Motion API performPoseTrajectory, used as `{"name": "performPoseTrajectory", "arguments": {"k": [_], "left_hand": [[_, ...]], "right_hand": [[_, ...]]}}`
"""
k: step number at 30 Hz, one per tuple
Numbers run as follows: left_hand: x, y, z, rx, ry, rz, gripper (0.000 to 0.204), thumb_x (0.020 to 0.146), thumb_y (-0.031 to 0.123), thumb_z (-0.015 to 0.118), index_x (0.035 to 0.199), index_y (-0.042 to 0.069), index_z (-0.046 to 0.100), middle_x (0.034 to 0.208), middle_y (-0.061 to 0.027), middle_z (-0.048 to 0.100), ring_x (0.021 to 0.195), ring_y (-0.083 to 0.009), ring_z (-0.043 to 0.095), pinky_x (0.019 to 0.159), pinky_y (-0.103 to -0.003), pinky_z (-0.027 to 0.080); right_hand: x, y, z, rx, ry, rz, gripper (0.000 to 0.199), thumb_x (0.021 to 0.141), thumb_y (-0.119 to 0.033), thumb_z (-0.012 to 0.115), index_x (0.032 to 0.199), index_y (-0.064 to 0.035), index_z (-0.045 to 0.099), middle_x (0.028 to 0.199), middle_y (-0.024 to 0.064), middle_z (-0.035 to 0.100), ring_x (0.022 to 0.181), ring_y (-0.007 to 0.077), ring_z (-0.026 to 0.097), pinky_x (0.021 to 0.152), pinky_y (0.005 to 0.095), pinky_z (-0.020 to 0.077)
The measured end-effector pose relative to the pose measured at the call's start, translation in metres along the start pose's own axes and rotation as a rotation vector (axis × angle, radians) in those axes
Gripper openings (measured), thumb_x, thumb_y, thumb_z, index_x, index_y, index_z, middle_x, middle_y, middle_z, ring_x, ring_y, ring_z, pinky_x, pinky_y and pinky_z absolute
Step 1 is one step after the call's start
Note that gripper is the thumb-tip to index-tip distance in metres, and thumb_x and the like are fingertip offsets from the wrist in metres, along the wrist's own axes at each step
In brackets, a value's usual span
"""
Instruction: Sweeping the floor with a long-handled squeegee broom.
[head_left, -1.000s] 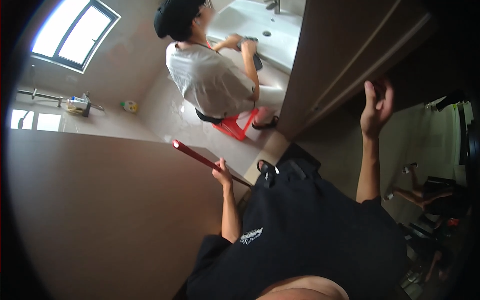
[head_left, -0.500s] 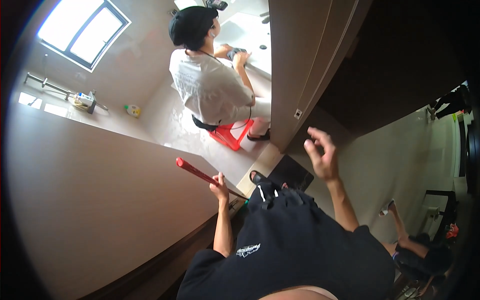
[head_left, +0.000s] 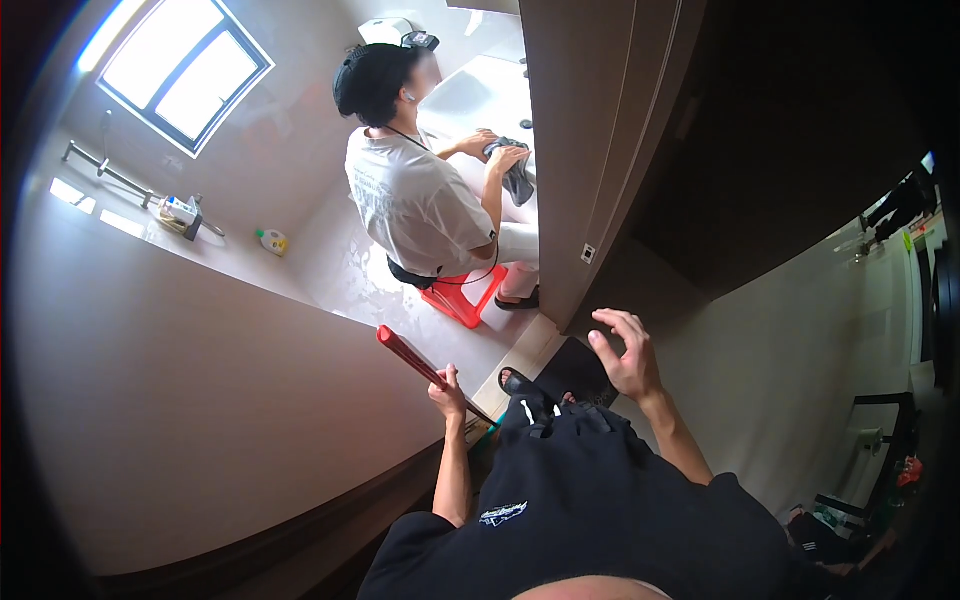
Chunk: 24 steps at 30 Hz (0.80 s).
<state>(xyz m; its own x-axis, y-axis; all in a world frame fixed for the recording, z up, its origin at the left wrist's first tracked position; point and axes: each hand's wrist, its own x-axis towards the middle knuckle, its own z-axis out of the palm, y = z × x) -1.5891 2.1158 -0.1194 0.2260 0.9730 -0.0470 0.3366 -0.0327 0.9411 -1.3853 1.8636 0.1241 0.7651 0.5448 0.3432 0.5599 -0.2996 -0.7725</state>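
My left hand [head_left: 447, 393] is wrapped round a long red pole [head_left: 405, 352], which slants from upper left down toward my legs. A bit of teal shows at its lower end, mostly hidden by my shirt, so whether it is a broom or a mop cannot be told. Raised in front of me near the door frame, my right hand [head_left: 628, 357] is empty with its fingers apart and slightly bent.
Beyond the doorway, a person in a white shirt [head_left: 420, 205] sits on a red stool [head_left: 465, 300], holding a grey cloth [head_left: 515, 175] by a white basin [head_left: 480, 95]. A door panel [head_left: 220, 420] stands on my left; a dark mat [head_left: 575, 375] lies at the threshold.
My right hand has shifted slightly left and down, and the red pole's top has moved a little right. The seated person's hands and cloth appear lower. Someone's leg at the lower right has gone from view.
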Motion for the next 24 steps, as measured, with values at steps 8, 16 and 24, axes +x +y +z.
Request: {"name": "performPoseTrajectory", "arguments": {"k": [8,16,24], "left_hand": [[0.015,-0.008,0.004,0.008,0.042,-0.017,0.028,0.082,0.025,0.065,0.071,-0.001,0.064,0.058,-0.006,0.058,0.056,-0.0137,0.053,0.056,-0.03,0.043],[0.048,-0.025,0.02,-0.011,0.126,0.023,0.025,0.082,0.02,0.063,0.07,-0.002,0.064,0.056,-0.0056,0.057,0.052,-0.0128,0.051,0.052,-0.029,0.041],[0.114,-0.01,0.064,0.069,0.027,-0.008,0.028,0.083,0.023,0.063,0.075,-0.004,0.063,0.061,-0.0112,0.06,0.055,-0.0187,0.056,0.055,-0.034,0.044]], "right_hand": [[0.045,0.002,-0.015,-0.055,0.303,-0.191,0.018,0.083,-0.009,0.059,0.099,-0.0011,0.061,0.101,0.0118,0.062,0.095,0.0249,0.058,0.084,0.0323,0.0455],[0.102,0.008,-0.017,-0.011,0.679,-0.212,0.058,0.086,-0.019,0.054,0.134,0.0038,0.033,0.139,0.0187,0.031,0.123,0.0278,0.036,0.1,0.0405,0.0312],[0.131,0.088,0.021,-0.098,0.864,0.022,0.044,0.097,-0.034,0.036,0.105,0.008,0.048,0.106,0.017,0.053,0.098,0.0234,0.049,0.089,0.0343,0.037]]}}
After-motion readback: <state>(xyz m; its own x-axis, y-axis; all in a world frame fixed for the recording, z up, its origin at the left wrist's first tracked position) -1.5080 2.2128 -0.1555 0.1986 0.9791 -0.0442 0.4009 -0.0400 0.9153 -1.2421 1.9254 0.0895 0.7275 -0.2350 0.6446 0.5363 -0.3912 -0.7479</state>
